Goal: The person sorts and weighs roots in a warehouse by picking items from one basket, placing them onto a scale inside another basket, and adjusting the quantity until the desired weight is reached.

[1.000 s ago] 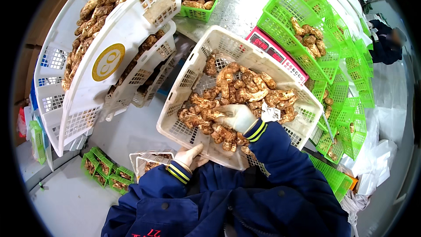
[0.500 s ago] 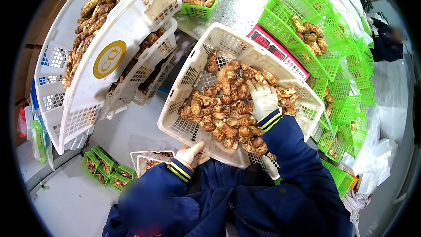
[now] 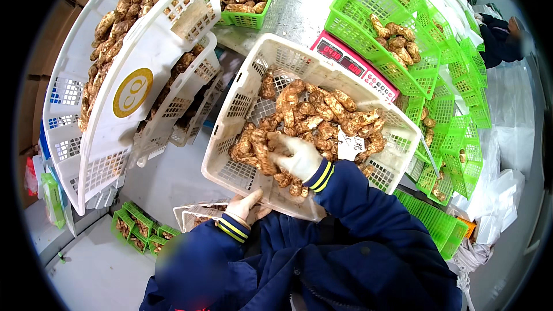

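A white plastic crate stands tilted in front of me, with a heap of brown and cream knobbly mushrooms in it. My left hand, in a pale glove, grips the crate's near rim at its left corner. Inside the crate my right hand, in a white glove, reaches to the left side of the heap. Its fingers and thumb curl round a long mushroom. A white paper slip with handwriting lies on the heap, by my right sleeve.
Behind the crate is a red digital scale, with a green basket of mushrooms on it. More green baskets line the right. Large white crates of mushrooms are stacked at left. Small green baskets stand on the floor. Another person is far right.
My right hand has moved left and nearer across the heap, from its right side to a mushroom at the left. The paper slip has come into sight. My left hand stays on the rim.
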